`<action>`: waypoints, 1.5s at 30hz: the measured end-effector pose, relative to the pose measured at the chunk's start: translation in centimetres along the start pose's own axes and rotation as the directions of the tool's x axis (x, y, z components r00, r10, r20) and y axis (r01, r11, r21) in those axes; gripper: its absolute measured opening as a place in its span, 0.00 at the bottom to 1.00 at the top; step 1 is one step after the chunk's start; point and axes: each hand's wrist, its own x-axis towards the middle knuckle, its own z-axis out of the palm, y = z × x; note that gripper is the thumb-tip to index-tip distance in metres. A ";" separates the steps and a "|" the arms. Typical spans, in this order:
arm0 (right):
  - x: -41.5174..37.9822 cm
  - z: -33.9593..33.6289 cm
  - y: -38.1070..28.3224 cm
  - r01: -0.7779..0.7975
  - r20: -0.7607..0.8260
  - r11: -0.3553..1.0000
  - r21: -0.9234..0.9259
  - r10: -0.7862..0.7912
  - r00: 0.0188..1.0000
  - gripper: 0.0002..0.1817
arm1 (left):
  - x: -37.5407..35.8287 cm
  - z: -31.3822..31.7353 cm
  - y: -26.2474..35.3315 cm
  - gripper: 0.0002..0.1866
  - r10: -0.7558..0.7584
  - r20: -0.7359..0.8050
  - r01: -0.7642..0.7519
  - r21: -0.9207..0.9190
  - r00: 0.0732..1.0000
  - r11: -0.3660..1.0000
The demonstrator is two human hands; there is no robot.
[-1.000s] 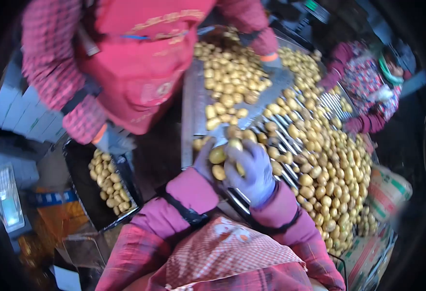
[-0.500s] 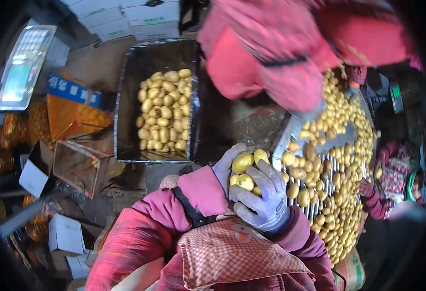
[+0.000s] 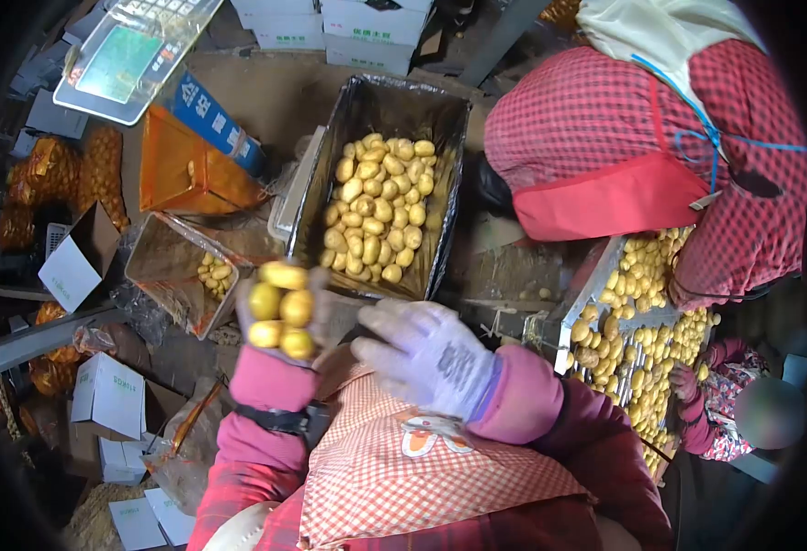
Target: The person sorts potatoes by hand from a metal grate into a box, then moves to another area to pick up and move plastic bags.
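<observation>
- A handful of potatoes, at least five, is cupped in the left hand, from which clock directions are taken, with twelve at the top of the view.
- Nothing is seen in the right hand, at four o'clock, whose fingers are loosely spread.
- A potato could be shed over the fingers by a tilt or sudden swing, since the load is bunched and no second hand is laid on it.
- If potatoes are dropped from a height into the lined crate, at one o'clock, their skins could be bruised.
- The crate's rim could be caught by a sleeve reaching low, and its loose liner dragged inward.
- Smooth, rounded, yellow-brown skins are shown by the potatoes; the held ones are blurred, so blemishes cannot be judged.
- The right hand is covered by a pale lilac glove, knit-looking, with dark print on its back.
- The crate is lined with glossy, creased black film.
- At ten o'clock, a few potatoes are held in a clear, scuffed plastic bin; at eleven, a boxy orange container is seen.
- The apron, at five o'clock, is finely checked cloth.
</observation>
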 end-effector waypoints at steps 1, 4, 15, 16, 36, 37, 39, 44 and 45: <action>-0.4 -0.2 0.6 -0.048 0.032 0.999 -0.006 0.048 0.998 0.22 | 3.0 -4.9 2.5 0.22 0.004 0.453 0.020 -0.049 0.892 0.999; -3.8 -0.3 3.7 -0.250 0.072 0.968 -0.027 0.251 0.965 0.20 | 6.4 -11.7 10.6 0.26 0.015 0.407 0.117 -0.297 0.913 0.948; -25.1 0.6 8.0 -0.845 -0.438 0.433 -0.312 0.724 0.533 0.20 | 18.1 -19.1 19.3 0.34 0.591 -0.417 -0.622 0.074 0.691 0.780; -26.6 2.1 8.6 -0.912 -0.494 0.384 -0.148 0.770 0.404 0.20 | 18.8 -18.4 19.3 0.33 0.505 -0.326 -0.537 -0.012 0.799 0.843; -35.8 -1.7 6.5 -0.955 -0.872 0.289 -0.074 0.446 0.203 0.18 | -0.3 7.8 -24.1 0.21 -0.692 0.649 -0.742 0.624 0.317 0.245; -39.8 -3.6 5.1 -0.997 -0.869 0.076 -0.006 0.493 0.042 0.19 | -1.5 8.6 -26.1 0.19 -0.684 0.714 -0.917 0.359 0.150 0.173; -48.3 -5.8 1.7 -0.927 -0.852 -0.369 0.066 0.462 -0.245 0.21 | -3.5 9.9 -29.0 0.21 -0.698 0.706 -0.993 -0.085 -0.121 0.086; -58.6 -1.5 -4.6 -0.649 -0.791 -0.760 -0.024 0.412 -0.453 0.21 | -3.0 8.9 -34.8 0.21 -0.710 0.619 -0.883 -0.469 -0.334 0.006; -57.9 -1.7 -4.0 -0.709 -0.776 -0.705 0.014 0.439 -0.452 0.20 | -2.9 8.6 -35.5 0.21 -0.748 0.581 -0.831 -0.551 -0.320 -0.072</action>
